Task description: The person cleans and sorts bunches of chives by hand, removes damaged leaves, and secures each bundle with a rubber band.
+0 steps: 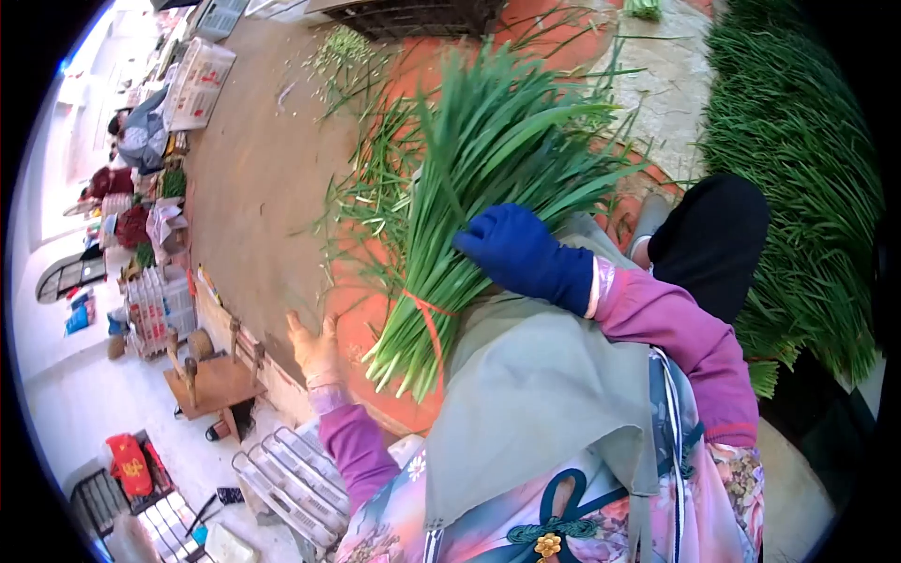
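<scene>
A large bunch of garlic chives (488,155) lies slanted over the orange-red mat (361,300) and against my lap, its pale cut ends pointing down and to the left. A red tie (427,314) crosses the stems near those ends, with a tail hanging down. My right hand (524,255), in a dark blue glove, is closed on the middle of the bunch. To the left of the cut ends, apart from the bunch, my left hand (314,349) is held out with its fingers spread and nothing in them.
A big heap of green chives (798,178) fills the right side. Loose leaf scraps (380,178) litter the floor. A dark crate (413,14) stands at the top. Plastic crates (199,83), a small wooden stool (216,383) and a metal rack (293,483) lie leftward. Another person (141,131) is far off.
</scene>
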A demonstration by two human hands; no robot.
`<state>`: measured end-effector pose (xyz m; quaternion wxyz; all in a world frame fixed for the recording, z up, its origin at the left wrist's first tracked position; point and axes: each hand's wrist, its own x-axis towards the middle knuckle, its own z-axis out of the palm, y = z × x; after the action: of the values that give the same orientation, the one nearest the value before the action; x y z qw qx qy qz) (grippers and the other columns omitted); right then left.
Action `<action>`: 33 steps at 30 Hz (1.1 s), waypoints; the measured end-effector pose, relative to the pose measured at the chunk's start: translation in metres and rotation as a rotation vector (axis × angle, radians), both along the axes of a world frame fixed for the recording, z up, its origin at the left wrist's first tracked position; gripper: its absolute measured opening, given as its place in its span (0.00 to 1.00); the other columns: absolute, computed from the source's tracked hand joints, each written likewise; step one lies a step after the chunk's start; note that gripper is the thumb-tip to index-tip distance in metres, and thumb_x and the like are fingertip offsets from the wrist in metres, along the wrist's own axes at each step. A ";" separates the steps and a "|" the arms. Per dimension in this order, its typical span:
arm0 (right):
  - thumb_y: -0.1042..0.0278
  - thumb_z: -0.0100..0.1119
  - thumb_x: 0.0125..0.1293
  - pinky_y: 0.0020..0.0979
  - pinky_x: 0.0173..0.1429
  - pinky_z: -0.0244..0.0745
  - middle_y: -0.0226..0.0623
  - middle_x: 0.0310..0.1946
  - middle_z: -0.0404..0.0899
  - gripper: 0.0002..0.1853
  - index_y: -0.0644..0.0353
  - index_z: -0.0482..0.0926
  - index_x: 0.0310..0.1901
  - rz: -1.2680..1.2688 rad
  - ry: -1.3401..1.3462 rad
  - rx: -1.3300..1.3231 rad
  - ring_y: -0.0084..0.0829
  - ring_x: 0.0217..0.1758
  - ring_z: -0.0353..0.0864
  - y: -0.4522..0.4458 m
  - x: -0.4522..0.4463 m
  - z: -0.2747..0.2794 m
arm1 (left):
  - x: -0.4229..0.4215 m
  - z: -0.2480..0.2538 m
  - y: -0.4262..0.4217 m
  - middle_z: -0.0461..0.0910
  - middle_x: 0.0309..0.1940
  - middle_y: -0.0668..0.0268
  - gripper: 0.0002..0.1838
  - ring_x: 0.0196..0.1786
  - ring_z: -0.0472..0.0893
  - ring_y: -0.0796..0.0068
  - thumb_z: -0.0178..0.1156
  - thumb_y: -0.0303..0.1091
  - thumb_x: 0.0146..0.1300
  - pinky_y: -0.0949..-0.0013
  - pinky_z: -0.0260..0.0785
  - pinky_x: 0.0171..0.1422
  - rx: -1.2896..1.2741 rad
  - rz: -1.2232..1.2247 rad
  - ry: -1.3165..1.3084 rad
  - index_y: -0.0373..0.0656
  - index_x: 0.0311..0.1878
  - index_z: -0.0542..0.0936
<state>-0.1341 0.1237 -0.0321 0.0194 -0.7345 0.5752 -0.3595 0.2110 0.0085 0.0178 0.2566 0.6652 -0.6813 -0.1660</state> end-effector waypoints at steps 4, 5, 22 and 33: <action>0.70 0.52 0.50 0.36 0.35 0.67 0.32 0.26 0.67 0.20 0.49 0.74 0.48 0.002 -0.011 -0.014 0.35 0.32 0.70 0.005 0.003 0.011 | -0.107 0.062 0.007 0.59 0.63 0.50 0.47 0.61 0.67 0.60 0.65 0.31 0.51 0.66 0.61 0.62 0.314 -0.334 0.039 0.38 0.69 0.47; 0.70 0.52 0.51 0.37 0.41 0.67 0.33 0.30 0.68 0.23 0.48 0.72 0.52 0.003 0.033 -0.064 0.35 0.35 0.71 0.007 0.002 0.014 | -0.144 0.075 0.017 0.59 0.63 0.50 0.45 0.64 0.64 0.59 0.64 0.29 0.52 0.64 0.57 0.66 0.495 -0.353 0.242 0.38 0.69 0.48; 0.68 0.50 0.52 0.32 0.37 0.68 0.36 0.41 0.72 0.18 0.57 0.73 0.47 -0.033 0.113 0.015 0.33 0.36 0.73 0.037 0.000 -0.006 | -0.213 -0.014 0.043 0.75 0.49 0.60 0.24 0.50 0.76 0.59 0.52 0.16 0.54 0.58 0.63 0.58 -0.179 -0.957 0.047 0.45 0.55 0.75; 0.59 0.60 0.50 0.37 0.34 0.69 0.34 0.33 0.73 0.14 0.54 0.74 0.37 0.099 -0.204 0.195 0.36 0.35 0.75 0.030 -0.035 0.000 | -0.216 -0.015 0.053 0.72 0.56 0.65 0.23 0.60 0.68 0.59 0.59 0.25 0.49 0.52 0.52 0.65 -0.234 -0.875 -0.201 0.54 0.52 0.77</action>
<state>-0.1689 0.1538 -0.0321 0.1666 -0.7163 0.5655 -0.3733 -0.0052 0.0617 0.0031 0.1686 0.2942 -0.9336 -0.1154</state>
